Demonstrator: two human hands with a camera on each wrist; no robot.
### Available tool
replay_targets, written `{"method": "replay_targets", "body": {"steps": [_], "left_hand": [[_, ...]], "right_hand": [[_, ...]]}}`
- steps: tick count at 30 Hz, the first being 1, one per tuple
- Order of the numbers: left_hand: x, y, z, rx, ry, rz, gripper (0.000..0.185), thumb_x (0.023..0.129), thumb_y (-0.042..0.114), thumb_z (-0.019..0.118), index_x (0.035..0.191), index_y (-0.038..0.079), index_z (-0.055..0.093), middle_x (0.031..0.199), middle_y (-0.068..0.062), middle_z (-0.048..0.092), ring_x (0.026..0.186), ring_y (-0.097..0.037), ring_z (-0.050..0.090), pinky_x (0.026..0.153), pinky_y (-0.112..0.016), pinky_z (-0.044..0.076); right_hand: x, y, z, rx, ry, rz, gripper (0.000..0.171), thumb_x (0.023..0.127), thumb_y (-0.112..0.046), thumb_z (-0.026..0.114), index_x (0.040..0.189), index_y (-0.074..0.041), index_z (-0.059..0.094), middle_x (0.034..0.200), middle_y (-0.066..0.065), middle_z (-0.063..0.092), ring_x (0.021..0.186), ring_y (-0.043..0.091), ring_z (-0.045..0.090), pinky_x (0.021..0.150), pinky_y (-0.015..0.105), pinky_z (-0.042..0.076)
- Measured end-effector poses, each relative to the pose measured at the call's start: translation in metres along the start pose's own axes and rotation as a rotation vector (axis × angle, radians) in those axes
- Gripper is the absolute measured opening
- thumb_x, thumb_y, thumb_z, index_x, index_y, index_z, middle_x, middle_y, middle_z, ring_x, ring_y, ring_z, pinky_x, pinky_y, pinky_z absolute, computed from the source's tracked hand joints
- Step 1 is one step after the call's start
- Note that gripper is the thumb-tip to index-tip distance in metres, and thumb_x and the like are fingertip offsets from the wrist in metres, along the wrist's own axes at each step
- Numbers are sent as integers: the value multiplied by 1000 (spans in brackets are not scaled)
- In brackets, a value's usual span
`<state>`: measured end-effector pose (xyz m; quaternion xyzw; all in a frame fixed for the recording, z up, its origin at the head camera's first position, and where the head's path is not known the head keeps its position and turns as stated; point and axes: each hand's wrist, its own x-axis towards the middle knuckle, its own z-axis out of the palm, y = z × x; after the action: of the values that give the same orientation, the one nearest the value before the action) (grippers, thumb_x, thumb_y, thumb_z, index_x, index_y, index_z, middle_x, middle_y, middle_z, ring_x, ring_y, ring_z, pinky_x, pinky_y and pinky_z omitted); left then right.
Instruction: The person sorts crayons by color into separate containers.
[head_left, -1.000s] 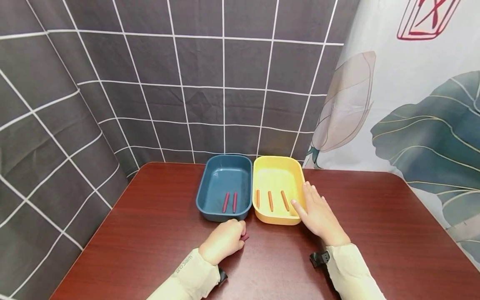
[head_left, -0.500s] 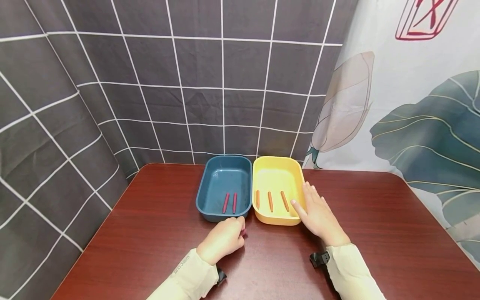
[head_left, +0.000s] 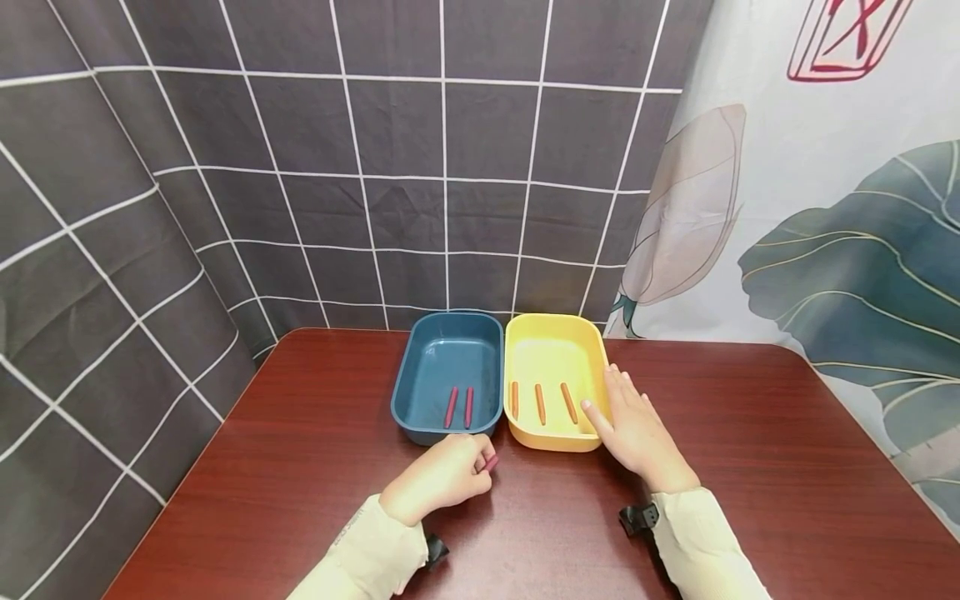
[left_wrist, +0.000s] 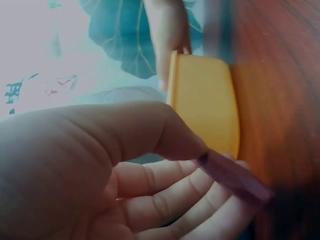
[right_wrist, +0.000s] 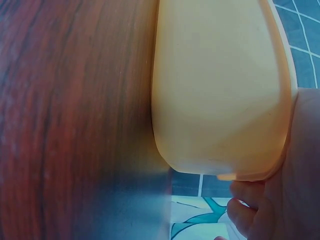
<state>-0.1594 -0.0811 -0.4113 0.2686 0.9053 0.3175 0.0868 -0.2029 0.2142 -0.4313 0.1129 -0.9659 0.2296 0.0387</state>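
Observation:
My left hand (head_left: pixel 438 475) pinches a dark red crayon (left_wrist: pixel 235 178) between thumb and fingers, just in front of the blue tub (head_left: pixel 453 354). Only one end of that crayon shows in the head view. Inside the blue tub two more dark red crayons (head_left: pixel 469 407) lie side by side near its front. The yellow tub (head_left: pixel 555 350) stands right beside it and contains three orange crayons (head_left: pixel 541 404). With fingers straight, my right hand (head_left: pixel 641 435) rests along the yellow tub's right rim, its thumb reaching over the edge.
Both tubs stand on a reddish-brown wooden table (head_left: pixel 315 433), near its back edge. A dark grey cloth with white grid lines (head_left: pixel 397 208) hangs behind and on the left. At the right is a white curtain with leaf prints (head_left: pixel 862 275).
My left hand has shifted slightly left, and the crayon in it has tilted so its visible end points up to the right. The right hand and the tubs stay in place.

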Motion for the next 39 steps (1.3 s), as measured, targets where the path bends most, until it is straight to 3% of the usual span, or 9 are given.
{"method": "replay_targets", "body": {"steps": [7,14,22,31,39], "left_hand": [[-1,0,-13,-91,-28,-27,13,84,0,63,95,6,66,79,5,65,68,-4,56,67,-22,49],[-2,-7,-29,-166,42,-32,14,86,2,65,99,4,68,85,2,69,76,-8,63,70,-22,52],[-2,-20,-41,-314,85,-79,19,90,1,62,108,-5,65,84,-1,68,63,-11,65,64,-24,51],[1,-34,-50,-382,190,-105,20,93,2,63,111,-7,64,87,-7,72,75,-17,70,69,-26,56],[9,-41,-57,-343,306,-222,22,92,4,67,113,-3,67,88,-6,71,77,-18,72,76,-34,60]], "right_hand": [[2,0,1,-4,-1,-9,78,107,-48,41,157,9,19,162,31,19,150,49,18,117,68,17],[4,0,1,-4,-1,-12,79,107,-49,40,157,9,18,163,31,18,150,49,17,117,68,15],[5,2,3,-5,-3,-10,81,107,-51,39,158,8,18,163,31,19,150,49,18,117,68,16],[2,2,1,9,-16,3,82,107,-52,39,158,8,17,163,31,17,150,50,16,117,69,15],[1,2,2,6,-1,-5,80,107,-49,41,157,10,19,162,32,19,149,50,18,116,69,16]]}}
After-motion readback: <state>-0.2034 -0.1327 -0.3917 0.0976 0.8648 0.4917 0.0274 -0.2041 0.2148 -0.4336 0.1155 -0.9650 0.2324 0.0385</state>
